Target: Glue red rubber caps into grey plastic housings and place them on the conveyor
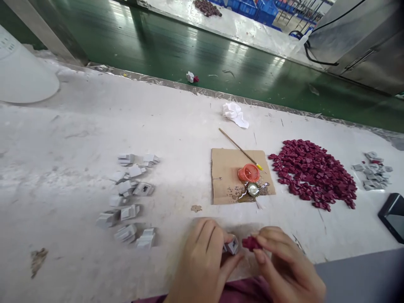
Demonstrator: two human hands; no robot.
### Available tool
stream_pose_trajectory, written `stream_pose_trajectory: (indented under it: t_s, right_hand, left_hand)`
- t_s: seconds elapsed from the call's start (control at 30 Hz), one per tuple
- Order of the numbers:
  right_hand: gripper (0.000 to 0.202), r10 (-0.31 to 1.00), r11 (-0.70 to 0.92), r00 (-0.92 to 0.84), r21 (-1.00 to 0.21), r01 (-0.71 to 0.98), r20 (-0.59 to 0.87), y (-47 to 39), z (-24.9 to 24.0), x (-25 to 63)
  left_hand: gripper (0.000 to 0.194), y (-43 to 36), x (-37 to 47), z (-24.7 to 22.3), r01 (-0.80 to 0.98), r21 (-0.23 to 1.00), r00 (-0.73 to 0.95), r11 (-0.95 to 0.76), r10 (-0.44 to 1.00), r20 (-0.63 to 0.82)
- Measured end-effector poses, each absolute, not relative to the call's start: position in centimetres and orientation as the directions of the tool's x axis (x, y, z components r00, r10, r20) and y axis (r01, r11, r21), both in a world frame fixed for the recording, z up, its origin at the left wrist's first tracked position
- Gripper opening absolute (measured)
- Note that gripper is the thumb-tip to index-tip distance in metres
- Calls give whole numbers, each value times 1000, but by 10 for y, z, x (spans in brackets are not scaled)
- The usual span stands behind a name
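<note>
Near the front of the table my left hand (205, 256) is closed around a small grey plastic part (232, 245), whose hollow end faces right. Just to its right, my right hand (284, 261) pinches a dark red plastic piece (251, 243) between thumb and fingers. The red piece points at the grey part, with a small gap between them. Beyond the hands lies a piece of cardboard (225, 168) bearing a small orange cup (249, 173), a round cap of clear liquid (253, 190) and wet spots. A thin brush-like stick (236, 145) rests across its far edge.
Several grey parts (129, 189) lie to the left. A heap of dark red pieces (312, 172) and a few grey pieces (374, 170) sit on the right, near a black device (393, 216). Crumpled tissue (234, 113) lies before the green conveyor belt (158, 54), which carries a grey-and-red part (191, 77).
</note>
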State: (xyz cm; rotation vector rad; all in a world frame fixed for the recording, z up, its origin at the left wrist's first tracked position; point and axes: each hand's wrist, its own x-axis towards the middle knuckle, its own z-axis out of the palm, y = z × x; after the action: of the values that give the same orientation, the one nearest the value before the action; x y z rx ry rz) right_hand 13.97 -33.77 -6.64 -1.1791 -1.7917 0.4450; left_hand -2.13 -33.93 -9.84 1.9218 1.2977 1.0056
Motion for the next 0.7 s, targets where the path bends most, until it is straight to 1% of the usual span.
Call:
stream_pose_trajectory:
  t_s: [0.13, 0.3, 0.43, 0.53, 0.7]
  right_hand:
    - [30, 859, 485, -142, -693, 534, 492, -346, -75, 132]
    - [31, 869, 482, -200, -679, 555, 453, -349, -81, 136]
    - [31, 866, 494, -249, -666, 558, 434, -349, -77, 138]
    - [27, 868, 494, -262, -680, 542, 422, -346, -72, 135]
    - [28, 871, 491, -266, -701, 517, 413, -343, -70, 128]
  left_hand:
    - [18, -341, -22, -101, 466, 819, 250, -336, 938, 242]
    - [20, -340, -22, -100, 464, 812, 252, -353, 932, 261]
    - [17, -340, -23, -98, 469, 805, 245, -364, 929, 277]
    - [16, -340, -26, -98, 481, 797, 259, -365, 928, 269]
    - [12, -338, -30, -105, 525, 743, 286, -415, 908, 305]
